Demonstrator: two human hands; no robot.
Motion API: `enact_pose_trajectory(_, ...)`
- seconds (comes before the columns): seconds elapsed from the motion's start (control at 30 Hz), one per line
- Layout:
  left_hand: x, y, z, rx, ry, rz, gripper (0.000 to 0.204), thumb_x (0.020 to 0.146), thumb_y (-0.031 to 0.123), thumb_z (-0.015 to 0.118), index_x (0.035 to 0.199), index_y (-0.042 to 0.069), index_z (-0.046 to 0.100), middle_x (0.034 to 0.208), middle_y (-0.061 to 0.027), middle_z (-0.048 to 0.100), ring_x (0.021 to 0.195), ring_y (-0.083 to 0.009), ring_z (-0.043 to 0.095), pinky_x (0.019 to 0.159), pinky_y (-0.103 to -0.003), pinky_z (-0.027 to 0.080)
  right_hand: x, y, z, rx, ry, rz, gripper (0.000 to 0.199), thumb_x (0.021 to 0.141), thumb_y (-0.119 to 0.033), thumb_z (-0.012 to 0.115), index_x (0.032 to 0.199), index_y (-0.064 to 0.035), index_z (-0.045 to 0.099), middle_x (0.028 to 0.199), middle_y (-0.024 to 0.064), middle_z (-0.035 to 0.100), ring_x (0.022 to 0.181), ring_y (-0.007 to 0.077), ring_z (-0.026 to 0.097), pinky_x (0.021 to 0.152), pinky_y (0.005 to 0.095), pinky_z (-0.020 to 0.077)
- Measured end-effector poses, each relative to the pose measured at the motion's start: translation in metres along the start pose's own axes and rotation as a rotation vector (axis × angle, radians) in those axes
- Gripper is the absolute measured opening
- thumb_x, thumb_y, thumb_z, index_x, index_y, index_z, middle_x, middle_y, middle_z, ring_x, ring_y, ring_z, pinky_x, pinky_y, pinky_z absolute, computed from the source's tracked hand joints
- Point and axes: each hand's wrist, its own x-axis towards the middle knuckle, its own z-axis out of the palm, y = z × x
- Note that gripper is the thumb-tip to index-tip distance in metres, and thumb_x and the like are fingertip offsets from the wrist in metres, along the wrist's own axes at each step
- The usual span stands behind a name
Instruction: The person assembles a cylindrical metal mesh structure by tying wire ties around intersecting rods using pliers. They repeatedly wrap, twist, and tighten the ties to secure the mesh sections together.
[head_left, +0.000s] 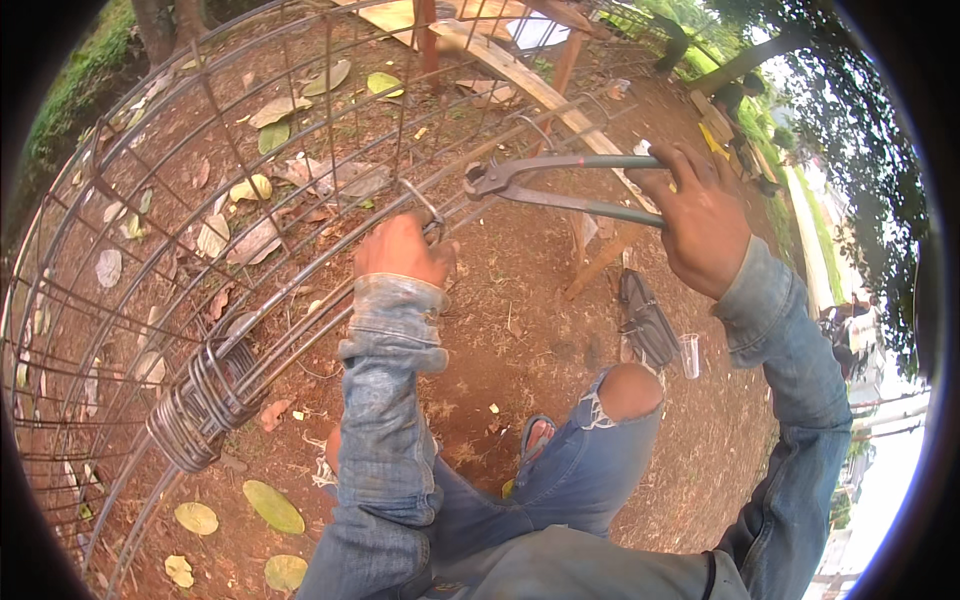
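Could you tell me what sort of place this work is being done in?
Most likely an outdoor work yard under trees. The ground is bare red soil strewn with fallen leaves, a steel rebar cage lies on it, and timber planks lie beyond.

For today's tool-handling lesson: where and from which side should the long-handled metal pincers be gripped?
Grip the long-handled metal pincers at the far ends of their two grey handles, coming from the right, as the right hand does. The jaws point left toward the rebar cage, and the long handles likely give leverage.
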Motion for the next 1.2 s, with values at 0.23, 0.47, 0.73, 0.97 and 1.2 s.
enact_pose_trajectory(0.23, -0.007, -0.005, -0.006, -0.043, 0.001, 0.003, 0.042, 0.069, 0.029, 0.072, 0.104, 0.007, 0.064, 0.090, -0.0162, 0.065, 0.089, -0.0316, 0.062, 0.079, -0.041, 0.047, 0.005, -0.019, 0.001, 0.004, -0.092, -0.077, 0.050, 0.072, -0.004, 0.053, 0.121, -0.0097, 0.050, 0.129, 0.0173, 0.041, 0.122, 0.0368, 0.036, 0.099, 0.0610, 0.0264)
enact_pose_trajectory(0.47, -0.001, -0.008, 0.001, 0.026, -0.024, 0.043, 0.049, 0.064, 0.031, 0.075, 0.104, 0.006, 0.064, 0.094, -0.0147, 0.065, 0.091, -0.0312, 0.061, 0.080, -0.041, 0.047, -0.002, -0.026, 0.003, 0.038, -0.167, -0.025, 0.051, 0.072, -0.005, 0.052, 0.123, -0.0104, 0.049, 0.134, 0.0207, 0.035, 0.125, 0.0405, 0.031, 0.098, 0.0634, 0.0250)
enact_pose_trajectory(0.73, 0.000, -0.010, 0.001, -0.010, -0.032, 0.030, 0.053, 0.063, 0.035, 0.074, 0.106, 0.005, 0.062, 0.092, -0.0164, 0.065, 0.091, -0.0324, 0.061, 0.080, -0.042, 0.047, -0.003, -0.044, -0.008, -0.086, -0.124, 0.050, 0.050, 0.075, -0.009, 0.054, 0.125, -0.0128, 0.049, 0.139, 0.0188, 0.029, 0.129, 0.0409, 0.024, 0.095, 0.0691, 0.0220)
enact_pose_trajectory(0.97, -0.002, -0.007, -0.004, -0.020, -0.073, 0.036, 0.053, 0.063, 0.035, 0.076, 0.105, 0.005, 0.063, 0.092, -0.0163, 0.065, 0.091, -0.0326, 0.061, 0.080, -0.042, 0.047, -0.003, -0.042, -0.012, -0.079, -0.147, 0.021, 0.051, 0.075, -0.010, 0.054, 0.126, -0.0131, 0.048, 0.140, 0.0187, 0.027, 0.131, 0.0414, 0.021, 0.095, 0.0704, 0.0213)
enact_pose_trajectory(1.2, -0.003, -0.005, -0.003, -0.003, -0.070, 0.022, 0.053, 0.063, 0.036, 0.077, 0.104, 0.006, 0.063, 0.093, -0.0158, 0.065, 0.092, -0.0314, 0.061, 0.081, -0.042, 0.047, -0.002, -0.041, -0.012, -0.111, -0.173, 0.040, 0.053, 0.074, -0.009, 0.054, 0.127, -0.0131, 0.046, 0.141, 0.0198, 0.025, 0.132, 0.0432, 0.018, 0.094, 0.0718, 0.0217)
